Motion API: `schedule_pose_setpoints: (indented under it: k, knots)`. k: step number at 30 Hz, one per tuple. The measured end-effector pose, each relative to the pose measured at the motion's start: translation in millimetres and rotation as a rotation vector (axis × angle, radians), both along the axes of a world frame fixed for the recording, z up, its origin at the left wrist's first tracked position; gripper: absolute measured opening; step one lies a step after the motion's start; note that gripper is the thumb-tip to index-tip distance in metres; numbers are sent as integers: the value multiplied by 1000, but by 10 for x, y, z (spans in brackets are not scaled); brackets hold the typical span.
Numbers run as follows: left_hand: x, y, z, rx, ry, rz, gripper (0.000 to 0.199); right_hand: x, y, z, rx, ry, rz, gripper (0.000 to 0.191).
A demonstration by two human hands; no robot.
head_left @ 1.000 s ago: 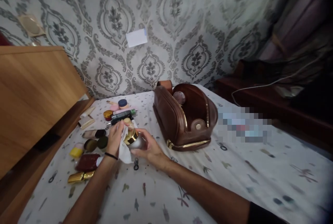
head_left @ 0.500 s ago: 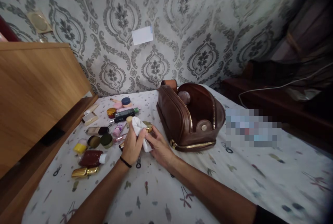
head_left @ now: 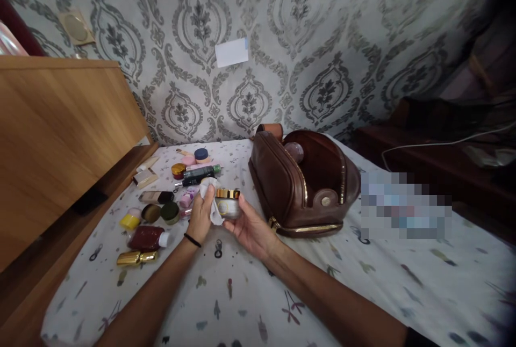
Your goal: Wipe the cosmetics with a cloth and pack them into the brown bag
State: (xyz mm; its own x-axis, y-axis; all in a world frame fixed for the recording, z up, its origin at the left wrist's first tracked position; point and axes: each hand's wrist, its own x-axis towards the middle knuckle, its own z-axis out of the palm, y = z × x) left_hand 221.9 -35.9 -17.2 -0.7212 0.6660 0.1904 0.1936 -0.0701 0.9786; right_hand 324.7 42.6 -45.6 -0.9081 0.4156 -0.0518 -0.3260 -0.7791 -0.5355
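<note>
My left hand (head_left: 200, 219), a black band at its wrist, is closed on a crumpled white wipe (head_left: 216, 216). The wipe presses against the left side of a clear-walled cosmetic jar (head_left: 229, 207) with a gold lid. My right hand (head_left: 255, 233) grips that jar from the right, thumb near the lid and fingers below. Both hands are raised over the patterned sheet, left of an unzipped brown leather bag (head_left: 278, 191). Inside the bag a round-ended pinkish item (head_left: 294, 151) shows; the bag's depth is dark.
Left of my hands lie several cosmetics: a dark red bottle (head_left: 146, 238), a gold tube (head_left: 137, 258), a green-lidded jar (head_left: 170, 212), a yellow item (head_left: 130, 220) and dark tubes (head_left: 198, 174). A wooden cabinet (head_left: 72, 137) borders the left. A blurred-out patch (head_left: 405, 207) lies right.
The jar has turned so its side and gold lid face me, and more of it shows. The wipe has shifted to its left side. The camera view has swung slightly left.
</note>
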Motion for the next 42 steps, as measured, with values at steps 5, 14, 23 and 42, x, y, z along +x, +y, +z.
schedule_pose_setpoints:
  k: [5,14,23,42]
  knots:
    - [-19,-5,17,-43,-9,-24,63,0,2,13,-7,3,17,31]
    - [41,6,-89,-2,75,-89,56,-42,99,-28,-121,-20,50,37]
    - [70,29,-115,46,248,-34,42,-53,13,-119,70,-93,-189,35]
    - [10,-14,-31,-38,279,83,46,33,-63,81,120,-102,-94,30]
